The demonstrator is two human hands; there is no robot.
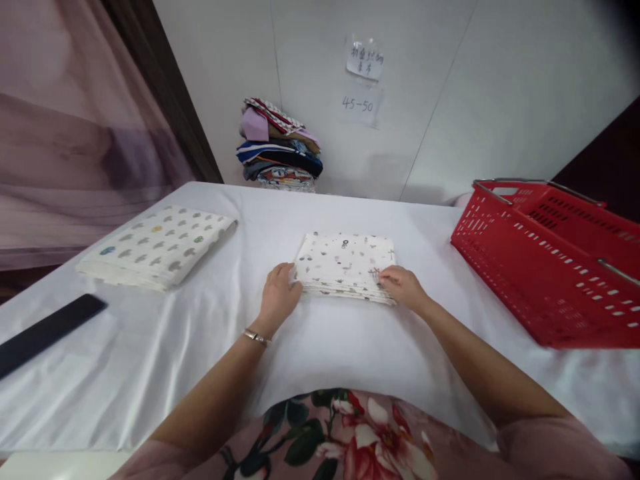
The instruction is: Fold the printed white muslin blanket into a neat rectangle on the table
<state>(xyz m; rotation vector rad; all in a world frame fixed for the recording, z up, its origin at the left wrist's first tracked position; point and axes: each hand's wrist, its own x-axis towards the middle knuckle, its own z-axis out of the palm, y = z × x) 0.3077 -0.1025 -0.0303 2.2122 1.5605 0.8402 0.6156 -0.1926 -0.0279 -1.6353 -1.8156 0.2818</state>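
A white cloth (345, 261) with a small scattered print lies folded into a flat rectangle in front of me, its layered edges facing my body. At its left edge is my left hand (280, 293), fingers curled together, thumb and fingertips holding the side of the folds. My right hand (404, 287) pinches the near right corner between thumb and fingers. The underside of the cloth and some of my fingertips are hidden.
A white-covered table (350, 347) bears everything. To the left lie a folded cloth with a mushroom-like print (160, 243) and a long black object (50, 333). A red plastic basket (540, 267) stands right. Behind the table rises a pile of folded fabrics (280, 150).
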